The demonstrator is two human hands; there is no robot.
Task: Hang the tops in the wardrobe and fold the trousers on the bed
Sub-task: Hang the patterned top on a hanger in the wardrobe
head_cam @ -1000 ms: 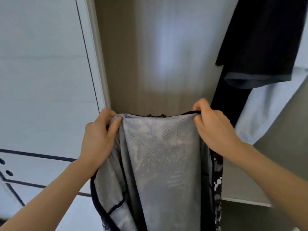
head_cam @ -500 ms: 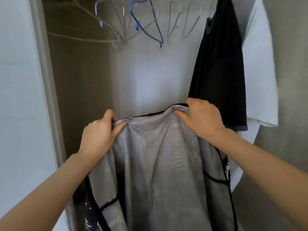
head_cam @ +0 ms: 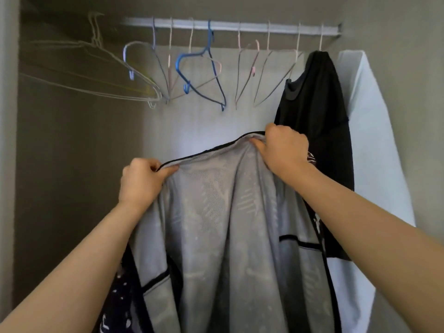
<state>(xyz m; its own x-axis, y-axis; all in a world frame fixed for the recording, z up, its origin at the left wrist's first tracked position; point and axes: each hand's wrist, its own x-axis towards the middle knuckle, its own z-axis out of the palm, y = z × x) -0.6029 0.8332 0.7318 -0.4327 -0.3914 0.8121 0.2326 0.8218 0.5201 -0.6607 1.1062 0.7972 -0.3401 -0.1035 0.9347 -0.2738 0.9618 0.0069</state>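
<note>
Both hands clutch the grey mesh-lined top with black trim [head_cam: 223,224] by its upper hem, left hand [head_cam: 140,182] lower, right hand [head_cam: 284,147] higher. It hangs in front of the open wardrobe, below the white rail [head_cam: 230,26] of wire hangers [head_cam: 201,66], beside a hung black shirt [head_cam: 314,140].

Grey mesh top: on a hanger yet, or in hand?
Not hung: left hand and right hand grip the grey top by its edge, below the rail.
</note>
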